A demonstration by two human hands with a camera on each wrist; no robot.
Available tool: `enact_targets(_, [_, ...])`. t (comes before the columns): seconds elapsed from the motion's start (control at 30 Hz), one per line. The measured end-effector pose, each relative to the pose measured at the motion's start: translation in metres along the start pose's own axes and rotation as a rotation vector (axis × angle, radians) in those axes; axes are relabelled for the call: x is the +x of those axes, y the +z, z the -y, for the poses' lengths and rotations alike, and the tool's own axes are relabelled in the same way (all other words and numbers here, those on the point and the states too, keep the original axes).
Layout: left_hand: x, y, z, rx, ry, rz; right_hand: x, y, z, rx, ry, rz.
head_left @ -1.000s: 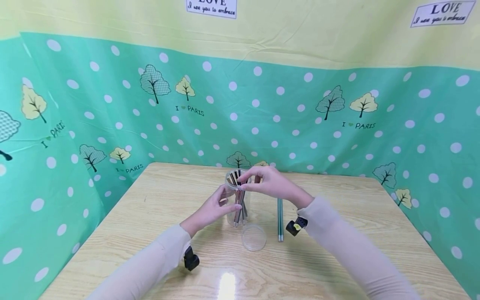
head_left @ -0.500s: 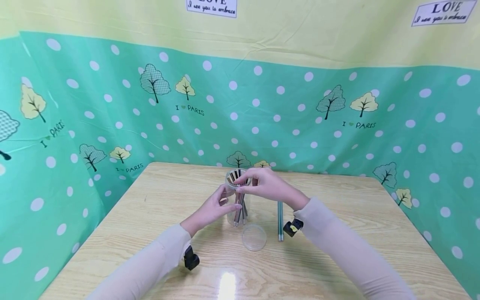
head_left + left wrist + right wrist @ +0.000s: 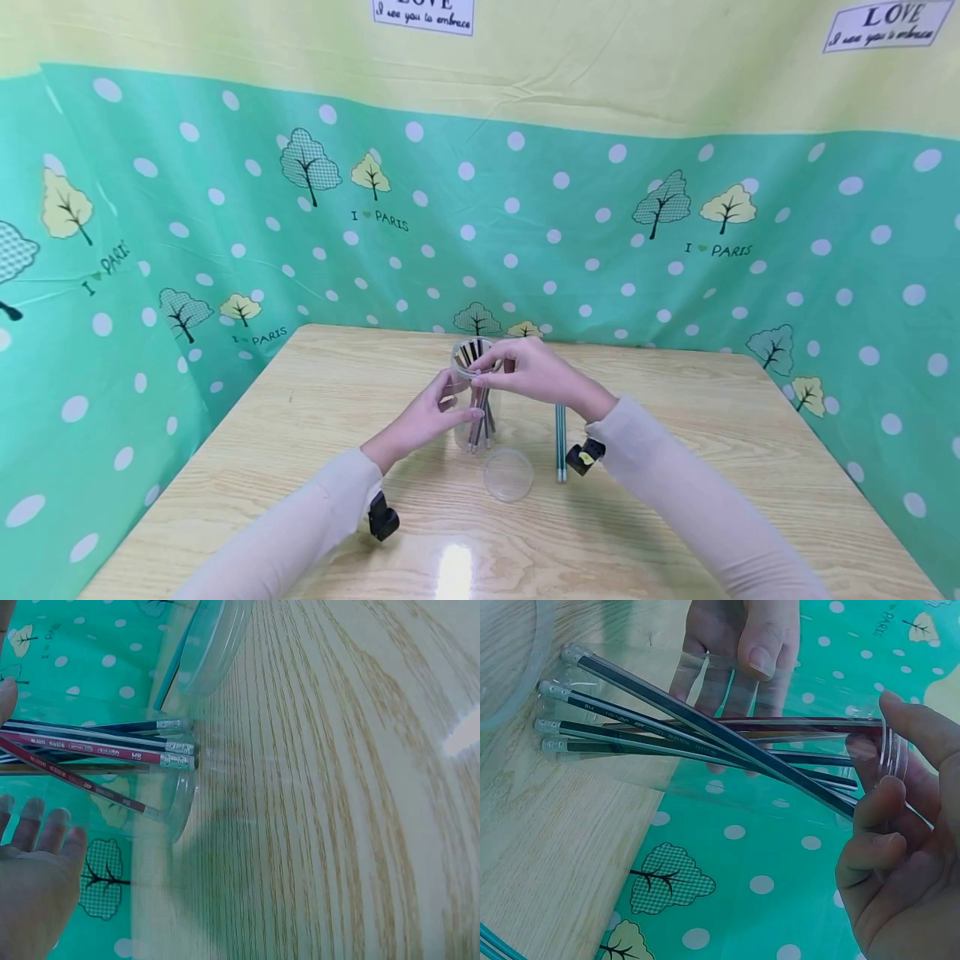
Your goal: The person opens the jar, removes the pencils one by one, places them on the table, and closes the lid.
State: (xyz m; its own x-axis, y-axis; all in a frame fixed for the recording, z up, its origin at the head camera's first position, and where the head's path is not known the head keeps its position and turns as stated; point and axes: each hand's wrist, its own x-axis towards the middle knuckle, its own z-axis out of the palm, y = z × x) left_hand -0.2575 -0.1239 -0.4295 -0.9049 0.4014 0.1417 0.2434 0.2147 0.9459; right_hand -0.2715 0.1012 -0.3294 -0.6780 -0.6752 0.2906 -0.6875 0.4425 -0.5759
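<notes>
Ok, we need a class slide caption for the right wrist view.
Left hand holds a clear jar of pencils, right hand at its rim.

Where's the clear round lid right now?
In the head view, the clear round lid lies on the wooden table, low and just right of centre, in front of the clear jar and left of the green pencils.

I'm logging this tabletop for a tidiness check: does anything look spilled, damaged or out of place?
Nothing stands out as odd: no spill or visible damage. The pencils in the clear jar cross at angles, as they naturally might. The green pencils and round lid lie outside it on the table.
</notes>
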Motion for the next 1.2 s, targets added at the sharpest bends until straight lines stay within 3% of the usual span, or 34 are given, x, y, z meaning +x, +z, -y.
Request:
enact_targets(0.93, [0.0009,0.0009,0.0002,-0.005,0.006,-0.015,0.0033,-0.0051,0.0052,0.073,0.036,-0.007])
enact_targets(1.2, [0.0002,0.0006,-0.0009,-0.012,0.01,-0.01,0.005,-0.0086,0.0058,0.08,0.005,-0.024])
